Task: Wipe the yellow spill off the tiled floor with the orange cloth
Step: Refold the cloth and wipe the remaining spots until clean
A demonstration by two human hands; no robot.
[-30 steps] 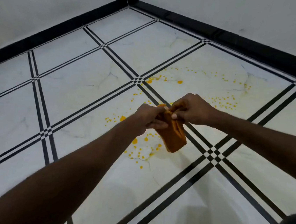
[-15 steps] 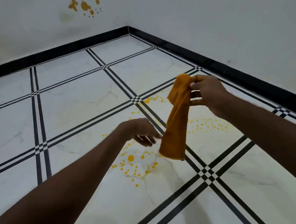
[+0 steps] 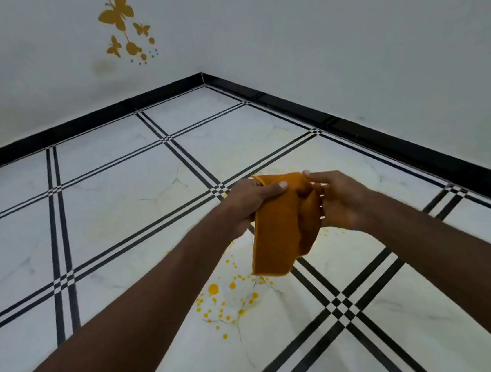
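Above yellow spill (image 3: 219, 297), orange cloth (image 3: 276, 231) hangs lengthwise downward.

Head cam, single view, looks fwd and down at tiled floor (image 3: 126, 216) toward room corner.

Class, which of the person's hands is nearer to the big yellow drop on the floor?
Left. The left hand is above the big drop and a little to its right; the right hand is farther right, beyond the cloth both hold.
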